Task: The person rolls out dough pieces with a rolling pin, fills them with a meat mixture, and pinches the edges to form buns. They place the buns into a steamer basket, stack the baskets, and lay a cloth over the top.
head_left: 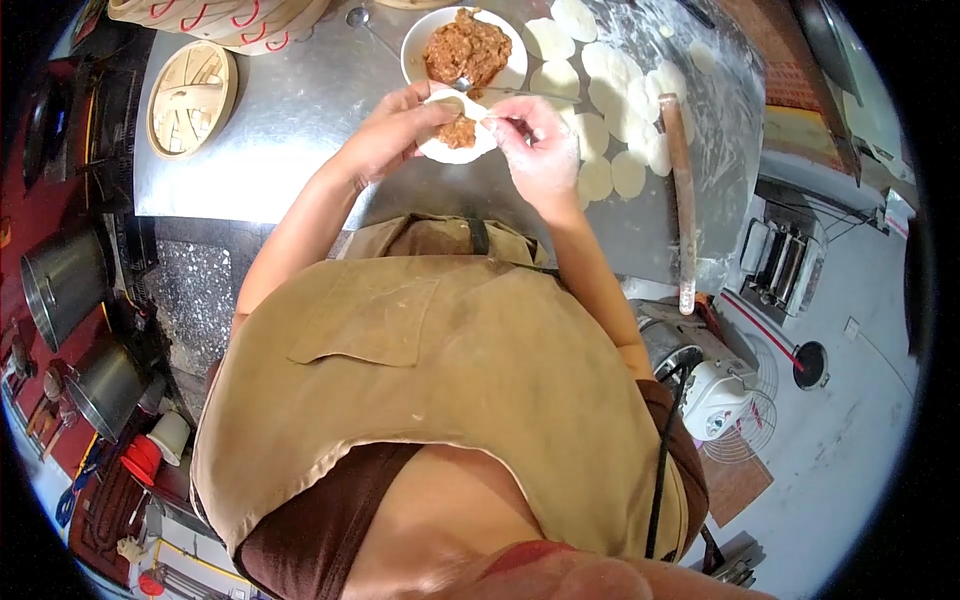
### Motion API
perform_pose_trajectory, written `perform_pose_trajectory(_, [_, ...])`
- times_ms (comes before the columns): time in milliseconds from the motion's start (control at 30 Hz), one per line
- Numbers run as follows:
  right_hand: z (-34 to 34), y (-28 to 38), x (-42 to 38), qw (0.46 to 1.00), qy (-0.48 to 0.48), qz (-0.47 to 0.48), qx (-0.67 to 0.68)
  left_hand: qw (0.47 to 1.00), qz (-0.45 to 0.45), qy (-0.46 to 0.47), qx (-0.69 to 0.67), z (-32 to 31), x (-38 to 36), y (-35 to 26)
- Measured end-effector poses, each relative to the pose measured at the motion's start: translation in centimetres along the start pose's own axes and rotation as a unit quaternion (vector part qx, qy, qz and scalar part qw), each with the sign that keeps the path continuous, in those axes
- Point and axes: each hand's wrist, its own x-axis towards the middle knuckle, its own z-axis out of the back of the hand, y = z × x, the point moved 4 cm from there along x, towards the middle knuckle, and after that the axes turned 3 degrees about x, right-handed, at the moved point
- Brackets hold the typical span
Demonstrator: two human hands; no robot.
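Observation:
A round white dough wrapper (pixel 458 152) with brown filling (pixel 459 131) on it is held above the metal table's near edge. My left hand (pixel 392 130) grips its left side, with the thumb over the wrapper near the filling. My right hand (pixel 540 150) pinches the wrapper's right edge between thumb and fingertips. Just beyond my hands stands a white bowl (pixel 412 58) of brown filling, with a utensil lying across its near rim. Several flat dough rounds (pixel 594 178) lie to the right of the bowl, some overlapping.
On the metal table (pixel 290 130) are a bamboo steamer (pixel 232 95) at left, a stack of steamers (pixel 225 22) at the back left, a spoon (pixel 358 17) and a floury rolling pin (pixel 681 200) at right. A fan (pixel 718 398) stands below on the right.

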Motion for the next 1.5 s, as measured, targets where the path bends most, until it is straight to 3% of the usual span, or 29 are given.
perform_pose_trajectory(33, [0.2, -0.6, 0.1, 0.996, -0.016, -0.023, 0.082, 1.0, -0.015, 0.004, 0.021, 0.3, 0.2, 0.1])
perform_pose_trajectory(133, [0.6, -1.3, 0.4, 0.993, 0.037, -0.098, 0.05, 0.997, -0.025, 0.006, 0.068, 0.4, 0.6, 0.1])
perform_pose_trajectory(267, [0.6, -1.3, 0.2, 0.991, 0.07, -0.108, 0.029, 0.992, -0.021, 0.0, 0.125, -0.1, 0.6, -0.6])
perform_pose_trajectory(333, [0.5, 1.1, 0.3, 0.992, 0.063, 0.042, -0.097, 0.99, -0.027, 0.006, 0.135, -0.4, 0.6, -1.0])
perform_pose_trajectory(433, [0.3, 1.4, 0.7, 0.997, 0.044, 0.048, -0.044, 0.986, -0.031, 0.013, 0.166, -0.7, 0.5, -1.5])
perform_pose_trajectory(567, [0.4, 1.0, 0.1, 0.996, 0.016, 0.02, -0.091, 0.979, -0.015, 0.018, 0.203, -0.7, 0.6, -1.6])
perform_pose_trajectory(667, [0.4, 0.7, 0.5, 0.993, 0.015, 0.073, -0.087, 0.976, -0.024, 0.023, 0.216, -0.7, 0.8, -1.6])
perform_pose_trajectory(867, [0.4, 0.6, 0.8, 0.994, 0.046, 0.019, -0.099, 0.958, -0.017, 0.05, 0.281, -0.3, 1.7, -1.3])
perform_pose_trajectory(967, [0.3, 0.1, 1.1, 0.995, 0.052, 0.062, -0.05, 0.955, -0.061, 0.051, 0.285, -0.6, 1.4, -2.3])
perform_pose_trajectory(1000, [0.5, -0.5, 1.1, 0.999, 0.022, 0.011, 0.036, 0.954, -0.064, 0.05, 0.287, -0.7, 1.2, -2.3])
perform_pose_trajectory(1033, [0.7, -1.0, 1.0, 0.992, -0.009, -0.04, 0.123, 0.992, -0.069, 0.039, 0.101, -0.9, 0.6, -2.0])
perform_pose_trajectory(1067, [0.7, -1.0, 0.9, 0.991, -0.012, -0.038, 0.125, 0.993, -0.069, 0.027, -0.089, -1.1, 0.0, -1.4])
perform_pose_trajectory(1133, [0.6, -1.3, 0.6, 0.97, -0.075, -0.072, 0.218, 0.969, -0.102, 0.051, -0.218, -2.5, -0.9, 0.4])
perform_pose_trajectory(1200, [0.2, -1.5, 0.4, 0.966, -0.083, -0.077, 0.234, 0.951, -0.14, 0.012, -0.275, -4.1, -0.8, 1.7])
perform_pose_trajectory(1367, [-0.7, -1.3, 0.4, 0.973, -0.066, -0.059, 0.212, 0.963, -0.185, -0.089, -0.175, -4.0, -1.3, 1.5])
perform_pose_trajectory(1433, [-0.7, -1.1, 0.7, 0.999, -0.013, -0.014, 0.028, 0.965, -0.194, -0.101, -0.144, -3.8, -1.1, 1.3])
perform_pose_trajectory(1500, [-0.5, 0.9, 0.3, 0.998, -0.019, 0.037, -0.042, 0.968, -0.194, -0.139, -0.083, -3.4, -1.0, 1.2])
